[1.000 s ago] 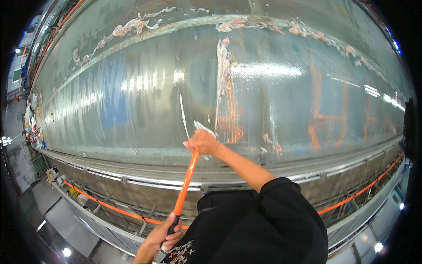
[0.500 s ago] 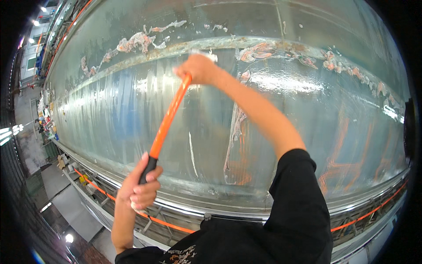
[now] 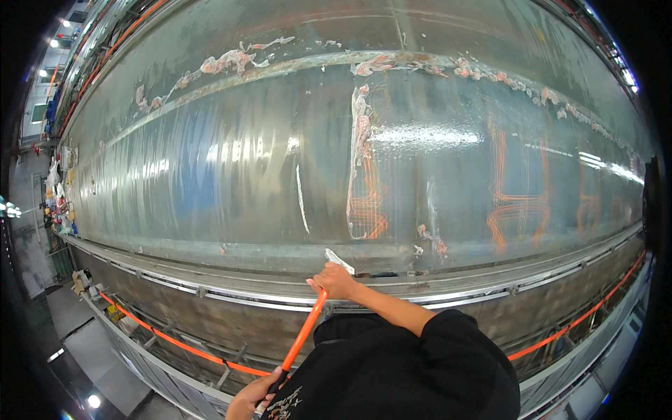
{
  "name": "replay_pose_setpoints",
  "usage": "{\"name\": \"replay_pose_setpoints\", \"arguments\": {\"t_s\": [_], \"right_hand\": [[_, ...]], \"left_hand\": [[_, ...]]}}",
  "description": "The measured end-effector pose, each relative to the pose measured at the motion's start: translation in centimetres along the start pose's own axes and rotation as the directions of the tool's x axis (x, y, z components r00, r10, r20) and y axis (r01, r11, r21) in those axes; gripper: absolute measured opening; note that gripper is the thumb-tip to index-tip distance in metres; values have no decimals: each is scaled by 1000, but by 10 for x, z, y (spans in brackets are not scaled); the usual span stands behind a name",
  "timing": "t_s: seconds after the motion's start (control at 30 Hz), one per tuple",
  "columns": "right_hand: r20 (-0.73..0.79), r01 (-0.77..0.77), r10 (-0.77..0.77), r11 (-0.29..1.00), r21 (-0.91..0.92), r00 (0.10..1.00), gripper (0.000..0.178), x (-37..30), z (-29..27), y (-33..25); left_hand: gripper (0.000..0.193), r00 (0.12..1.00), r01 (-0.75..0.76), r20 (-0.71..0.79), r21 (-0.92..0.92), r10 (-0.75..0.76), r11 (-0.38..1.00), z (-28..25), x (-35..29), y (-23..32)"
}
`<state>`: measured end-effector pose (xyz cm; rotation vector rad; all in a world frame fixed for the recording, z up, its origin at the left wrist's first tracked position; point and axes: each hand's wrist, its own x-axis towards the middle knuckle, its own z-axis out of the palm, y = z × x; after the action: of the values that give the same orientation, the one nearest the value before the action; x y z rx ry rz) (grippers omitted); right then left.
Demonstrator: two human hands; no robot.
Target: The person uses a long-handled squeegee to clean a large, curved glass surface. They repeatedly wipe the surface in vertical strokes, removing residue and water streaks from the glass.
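The orange-shafted tool with a black handle and whitish flat head (image 3: 304,330) slanted toward you from the near edge of the large glossy grey-green panel (image 3: 455,189), your right hand (image 3: 334,281) curled around its upper shaft, your left hand (image 3: 250,399) around the handle. You seemed to be scraping; the next move likely called for both hands firm.
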<state>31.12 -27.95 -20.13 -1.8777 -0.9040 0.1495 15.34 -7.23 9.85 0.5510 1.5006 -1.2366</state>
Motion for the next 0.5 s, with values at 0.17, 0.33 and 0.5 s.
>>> {"name": "replay_pose_setpoints", "arguments": {"t_s": [0.17, 0.33, 0.5], "right_hand": [[34, 93, -92, 996, -18, 995, 45, 24, -17, 28], [-130, 89, -99, 993, -82, 987, 43, 114, -48, 97], [-223, 129, -188, 959, -254, 957, 39, 240, -129, 221]], "left_hand": [[43, 950, 14, -308, -138, -56, 990, 68, -18, 28], [55, 980, -37, 200, 57, 25, 998, 91, -71, 147], [58, 971, -88, 231, 85, 66, 992, 156, -82, 293]]}}
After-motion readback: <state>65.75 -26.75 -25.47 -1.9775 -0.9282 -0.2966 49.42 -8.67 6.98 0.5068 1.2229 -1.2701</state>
